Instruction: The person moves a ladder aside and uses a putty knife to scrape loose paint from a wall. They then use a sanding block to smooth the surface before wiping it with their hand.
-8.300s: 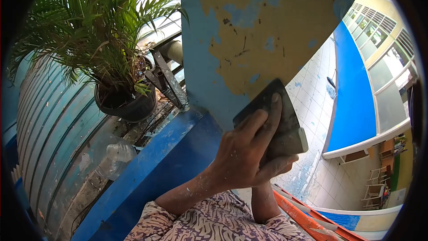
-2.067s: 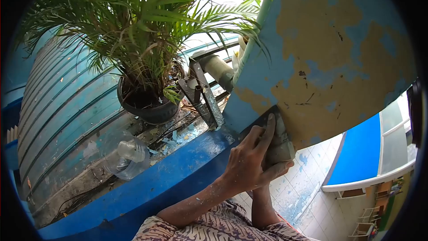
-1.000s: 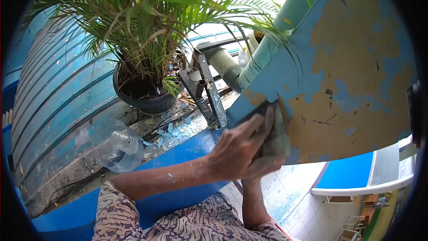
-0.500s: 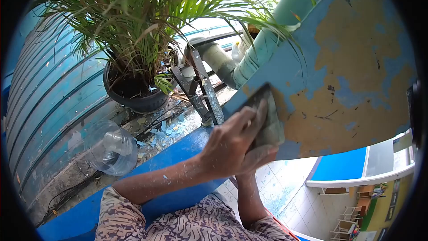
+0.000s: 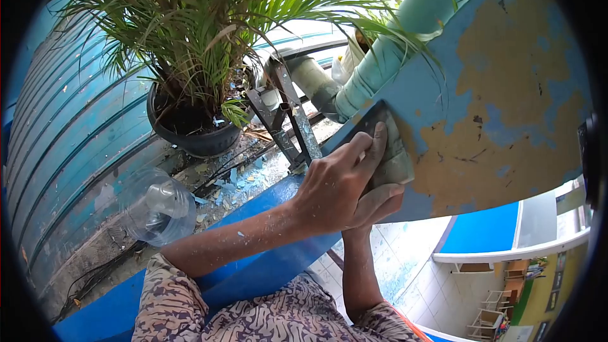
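My left hand [image 5: 335,183] is closed on a flat scraper [image 5: 394,152] with a dark, straight-edged face and a worn grey-green body. The scraper lies against a curved panel [image 5: 437,98] of blue paint with large bare tan patches. Mostly hidden behind the left hand, my right hand [image 5: 391,206] shows only a little at the scraper's lower end, where its fingers appear closed on it. Pale paint specks dot my left forearm.
A potted palm [image 5: 202,142] stands at left, beside a clear plastic container [image 5: 158,215]. Behind the panel are a dark metal bracket [image 5: 294,111] and a thick teal pipe [image 5: 386,57]. Paint flakes [image 5: 234,180] litter the ground beyond a blue ledge [image 5: 253,209]. Furniture [image 5: 491,310] stands at lower right.
Both hands and the scraper have slid upward along the panel. The view has shifted slightly, so the panel appears a little further right.
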`<action>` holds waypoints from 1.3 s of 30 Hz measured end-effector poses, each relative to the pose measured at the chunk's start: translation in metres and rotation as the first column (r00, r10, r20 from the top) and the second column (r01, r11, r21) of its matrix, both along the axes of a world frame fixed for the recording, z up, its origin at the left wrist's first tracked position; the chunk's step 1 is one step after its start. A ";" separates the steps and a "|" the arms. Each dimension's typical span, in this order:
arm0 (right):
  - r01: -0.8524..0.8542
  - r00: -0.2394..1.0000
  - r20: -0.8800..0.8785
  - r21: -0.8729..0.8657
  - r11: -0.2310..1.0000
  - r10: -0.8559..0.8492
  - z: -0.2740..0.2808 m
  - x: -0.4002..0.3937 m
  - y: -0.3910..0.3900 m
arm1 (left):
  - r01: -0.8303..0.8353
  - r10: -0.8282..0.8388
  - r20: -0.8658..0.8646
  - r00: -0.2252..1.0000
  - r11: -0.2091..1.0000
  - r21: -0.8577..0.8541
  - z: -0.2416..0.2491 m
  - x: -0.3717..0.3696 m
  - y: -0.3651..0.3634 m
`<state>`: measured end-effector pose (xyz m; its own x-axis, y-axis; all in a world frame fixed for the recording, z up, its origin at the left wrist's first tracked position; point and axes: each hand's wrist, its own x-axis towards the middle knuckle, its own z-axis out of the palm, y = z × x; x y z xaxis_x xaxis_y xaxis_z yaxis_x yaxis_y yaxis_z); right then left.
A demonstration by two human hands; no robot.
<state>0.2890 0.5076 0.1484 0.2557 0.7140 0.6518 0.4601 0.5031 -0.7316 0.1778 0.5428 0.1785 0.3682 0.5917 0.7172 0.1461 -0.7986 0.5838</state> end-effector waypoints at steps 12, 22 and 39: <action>0.153 0.988 -0.015 0.158 0.975 -0.153 0.004 -0.013 0.002 | 0.020 -0.019 0.022 1.000 0.999 -0.033 -0.002 -0.002 -0.010; 0.198 0.970 0.115 0.144 0.970 -0.215 0.012 -0.003 -0.012 | -0.011 0.020 0.143 0.990 0.998 -0.060 0.003 -0.002 -0.015; 0.307 0.886 0.383 -0.065 0.949 -0.261 0.054 -0.002 -0.029 | 0.172 -0.068 0.274 0.959 0.909 -0.379 0.010 0.008 -0.023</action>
